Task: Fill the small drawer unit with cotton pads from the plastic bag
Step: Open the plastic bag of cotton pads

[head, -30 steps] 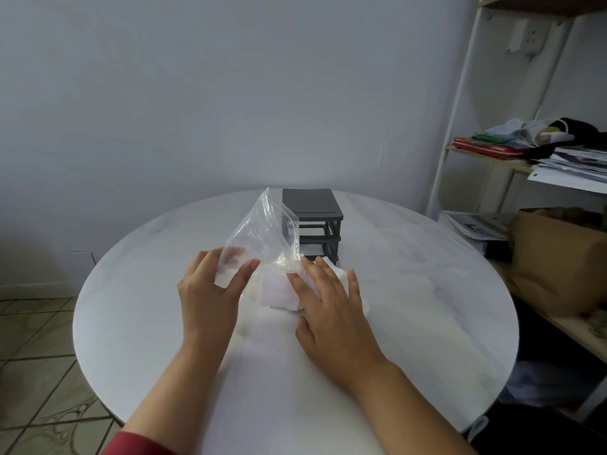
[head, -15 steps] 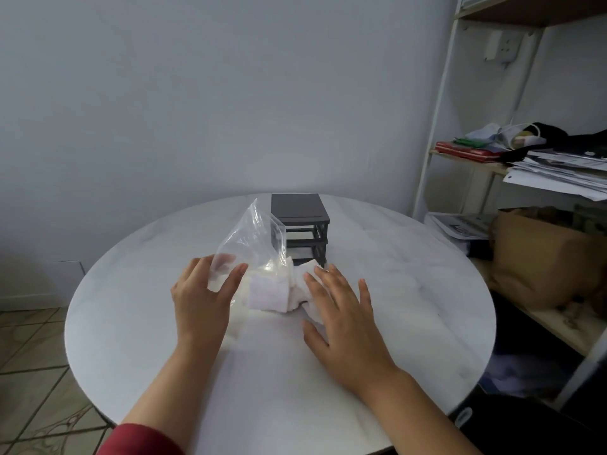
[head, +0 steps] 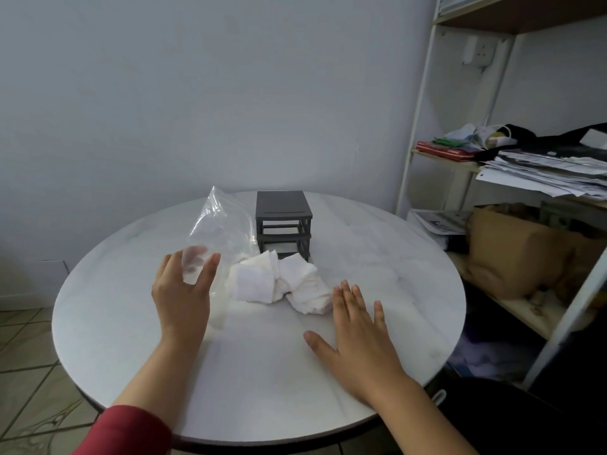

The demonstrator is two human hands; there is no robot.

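Observation:
A small dark grey drawer unit (head: 284,213) stands at the middle back of the round white table (head: 131,339). In front of it lies a loose pile of white cotton pads (head: 279,285), out on the tabletop. A clear plastic bag (head: 218,224) stands up to the left of the pile, its mouth near the pads. My left hand (head: 182,295) pinches the bag's lower corner between thumb and fingers. My right hand (head: 358,336) is flat with spread fingers just right of the pads, holding nothing.
A white shelf rack (head: 423,103) stands to the right with stacked papers (head: 542,172), red folders and a brown paper bag (head: 519,254). Behind the table is a plain wall. Tiled floor shows at the lower left.
My right hand has drawn back from the pads toward the near right. The pile now lies uncovered on the table. My left hand still holds the bag's corner.

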